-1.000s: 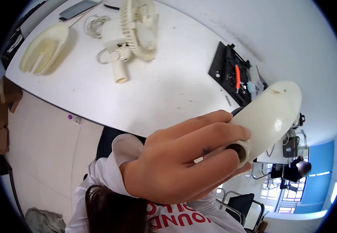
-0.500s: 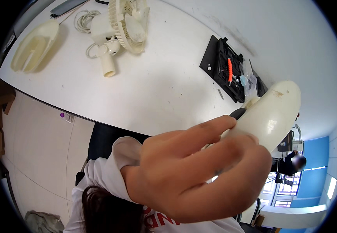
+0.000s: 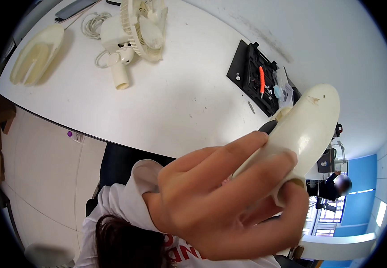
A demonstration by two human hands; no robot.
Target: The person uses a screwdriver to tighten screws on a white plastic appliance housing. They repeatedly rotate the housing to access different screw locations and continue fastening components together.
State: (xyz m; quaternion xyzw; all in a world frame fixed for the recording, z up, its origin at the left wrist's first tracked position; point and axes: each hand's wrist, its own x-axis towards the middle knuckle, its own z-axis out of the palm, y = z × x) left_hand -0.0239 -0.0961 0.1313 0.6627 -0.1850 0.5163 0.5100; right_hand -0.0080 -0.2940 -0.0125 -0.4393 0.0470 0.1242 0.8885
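Left-hand hold on a pale, rounded shell. We saw the left hand (image 3: pixel 220 192) with its grip closed about the shell (image 3: pixel 308 125), back of the hand toward the viewer. The shell stood raised at the right of the view, in front of the far end of the counter (image 3: pixel 171 105). One finger curled at the rim of its socket (image 3: pixel 297 181), while others lay along the smooth side; we judged that the rim gave purchase where the curved face offered little. A dark piece (image 3: pixel 269 127) showed beside the fingertips; its nature we could not tell. We could not make out the right hand, nor tell the state of its grip.

At upper left lay the fan head (image 3: pixel 144 33), its neck (image 3: pixel 120 73) pointing toward the counter's near edge and its cord (image 3: pixel 94 26) coiled behind, presumably to keep the length out of the way. Farther left, the notched cover (image 3: pixel 35 58) rested well apart. The tool case (image 3: pixel 254 64) lay open near the wall, an orange tool (image 3: pixel 262 79) on it, probably for easy reach.
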